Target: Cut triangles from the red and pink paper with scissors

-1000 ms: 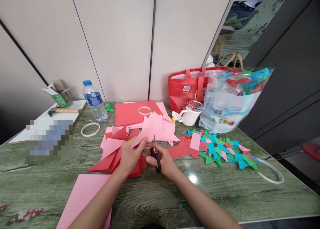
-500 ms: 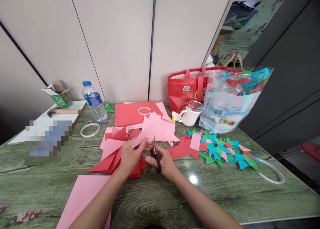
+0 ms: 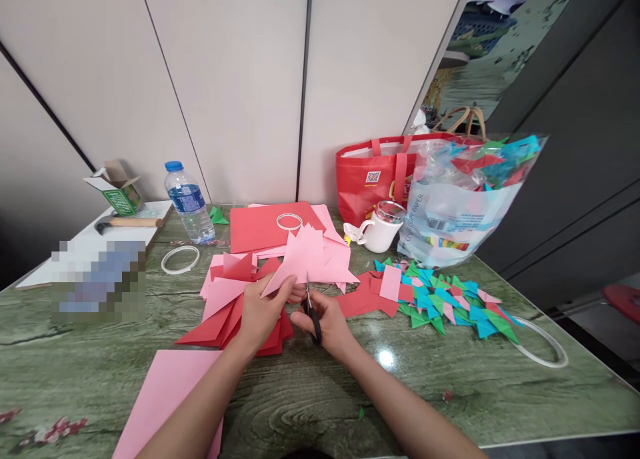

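My left hand (image 3: 265, 312) pinches folded pink paper (image 3: 305, 262), its pointed pieces fanning up and away from me. In my right hand (image 3: 325, 322) are black-handled scissors (image 3: 313, 320), with the blades against the lower edge of the pink paper. Whether the blades are parted is hard to make out. Beneath and left of my left hand lies a pile of folded red paper (image 3: 215, 327) with some pink pieces. Red strips (image 3: 363, 297) and a small pink rectangle (image 3: 391, 283) lie to the right of the scissors.
Green, blue and pink folded triangles (image 3: 445, 302) cover the right side of the table (image 3: 280, 405). Behind stand a white mug (image 3: 383, 231), a stuffed plastic bag (image 3: 450, 212) and a red bag (image 3: 360, 182). Leftward are a water bottle (image 3: 187, 202), a tape roll (image 3: 180, 261) and a hammer (image 3: 130, 223).
Both hands, the pink paper and the scissors stay almost in place. The scissors have shifted only very slightly.
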Demonstrator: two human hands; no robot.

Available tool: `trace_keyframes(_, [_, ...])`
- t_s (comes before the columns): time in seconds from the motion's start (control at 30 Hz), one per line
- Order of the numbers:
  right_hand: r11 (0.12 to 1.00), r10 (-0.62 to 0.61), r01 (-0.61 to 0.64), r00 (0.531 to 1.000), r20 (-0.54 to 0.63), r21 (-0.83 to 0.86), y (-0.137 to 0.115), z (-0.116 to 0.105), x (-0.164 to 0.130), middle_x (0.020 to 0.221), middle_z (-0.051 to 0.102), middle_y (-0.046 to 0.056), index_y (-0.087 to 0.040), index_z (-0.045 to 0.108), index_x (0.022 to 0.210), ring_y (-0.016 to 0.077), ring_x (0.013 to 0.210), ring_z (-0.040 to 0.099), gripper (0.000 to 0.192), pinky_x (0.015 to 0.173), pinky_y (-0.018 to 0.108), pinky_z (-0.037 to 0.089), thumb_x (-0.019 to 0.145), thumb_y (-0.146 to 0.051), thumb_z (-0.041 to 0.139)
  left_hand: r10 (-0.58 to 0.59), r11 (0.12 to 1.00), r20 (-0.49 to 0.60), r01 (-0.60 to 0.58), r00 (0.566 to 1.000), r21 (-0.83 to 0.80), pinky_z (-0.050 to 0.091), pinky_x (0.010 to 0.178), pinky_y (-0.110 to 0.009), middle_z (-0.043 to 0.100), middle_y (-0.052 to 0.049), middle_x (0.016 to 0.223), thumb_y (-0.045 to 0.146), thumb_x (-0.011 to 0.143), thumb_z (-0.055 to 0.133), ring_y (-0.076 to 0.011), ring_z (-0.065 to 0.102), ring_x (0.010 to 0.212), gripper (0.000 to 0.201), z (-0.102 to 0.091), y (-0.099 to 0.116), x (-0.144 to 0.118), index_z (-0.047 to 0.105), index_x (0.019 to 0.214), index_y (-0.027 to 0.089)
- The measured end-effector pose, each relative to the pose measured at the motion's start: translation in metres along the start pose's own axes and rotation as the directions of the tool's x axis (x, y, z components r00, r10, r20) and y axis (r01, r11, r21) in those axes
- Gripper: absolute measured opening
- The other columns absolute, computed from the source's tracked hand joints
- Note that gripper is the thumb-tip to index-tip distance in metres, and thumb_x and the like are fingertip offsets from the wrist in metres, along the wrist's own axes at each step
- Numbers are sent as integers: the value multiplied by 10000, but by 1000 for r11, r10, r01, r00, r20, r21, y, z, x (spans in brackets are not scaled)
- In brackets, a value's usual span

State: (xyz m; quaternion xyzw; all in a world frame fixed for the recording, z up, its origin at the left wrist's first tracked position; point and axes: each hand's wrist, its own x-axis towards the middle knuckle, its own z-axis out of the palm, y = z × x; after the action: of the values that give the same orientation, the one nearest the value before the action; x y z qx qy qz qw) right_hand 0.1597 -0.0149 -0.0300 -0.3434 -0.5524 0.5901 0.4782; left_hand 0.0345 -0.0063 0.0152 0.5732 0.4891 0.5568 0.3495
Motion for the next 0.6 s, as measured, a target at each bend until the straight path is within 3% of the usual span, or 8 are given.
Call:
trace_keyframes(0.33, [998,60,-61,997,-52,-14,2,3,0,492,488,-51,-163,526,749,83,416,400,371,419,220,332,608,-447,718,-53,998,47,54,997,-21,545,564,-274,700,-37,639,318,728,612,-171,647,543,203,1,-3,-1,664,668,131])
trace_keyframes(0.47, [996,15,-10,998,-57,85,5,2,1,636,544,-20,-173,540,839,110,547,486,424,515,234,402,560,-396,767,0,998,16,-1,1000,58,517,561,-243,685,-26,618,293,726,614,-152,624,555,193,0,-1,-2,653,635,127])
trace_keyframes(0.6, [996,4,4,996,-85,93,7,-1,2,763,564,13,-170,540,867,137,695,524,452,641,256,438,535,-343,794,9,999,77,-12,997,33,499,533,-218,646,-10,546,269,749,585,-125,590,499,221,1,2,-3,628,579,135])
